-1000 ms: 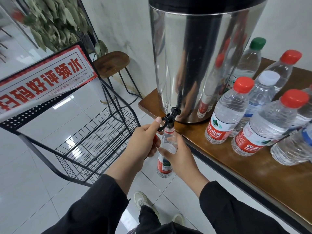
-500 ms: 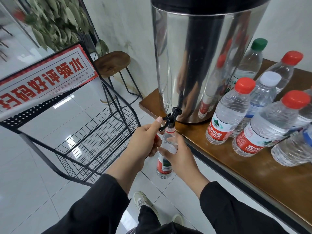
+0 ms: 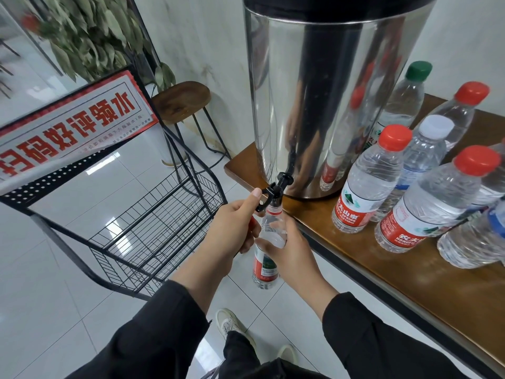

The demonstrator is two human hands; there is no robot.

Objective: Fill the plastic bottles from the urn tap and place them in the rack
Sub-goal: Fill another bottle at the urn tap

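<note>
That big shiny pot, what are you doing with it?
A person is filling a plastic bottle at the urn. The right hand holds the bottle under the black tap, and the left hand presses the tap lever with its thumb. Capped bottles stand on the wooden table. The wire rack beside it holds no bottles in view.

Head view: looks down and forward, close above both hands, the urn tap at centre.
Views: one only.

Glossy white floor tiles reflecting ceiling lights, pale marbled wall, wooden stool on black legs beside a leafy plant, wooden desk at right.
</note>
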